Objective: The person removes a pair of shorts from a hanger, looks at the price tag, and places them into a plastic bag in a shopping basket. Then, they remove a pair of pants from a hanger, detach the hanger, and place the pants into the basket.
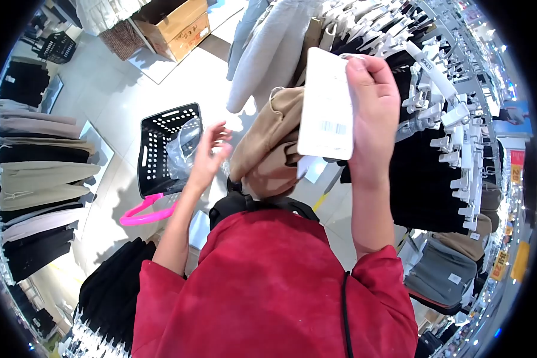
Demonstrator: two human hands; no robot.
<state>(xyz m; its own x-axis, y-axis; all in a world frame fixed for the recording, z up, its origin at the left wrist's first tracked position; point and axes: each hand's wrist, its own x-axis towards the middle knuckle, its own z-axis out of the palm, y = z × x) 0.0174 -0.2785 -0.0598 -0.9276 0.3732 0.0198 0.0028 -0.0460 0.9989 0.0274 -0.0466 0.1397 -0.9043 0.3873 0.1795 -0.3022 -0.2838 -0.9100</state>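
My right hand is raised with its fingers closed on the upper edge of a large white price tag, which has a barcode near its lower end. Behind the tag hang tan trousers; whether the tag is joined to them is hidden. My left hand is held in the air with its fingers apart and nothing in them. Below it on the floor stands a black shopping basket with a pink handle and crumpled clear plastic inside.
To the right, a rail holds black garments on white clip hangers. Grey trousers hang ahead. Folded clothes line a left rack, and black clothes hang at lower left. An open cardboard box stands farther off.
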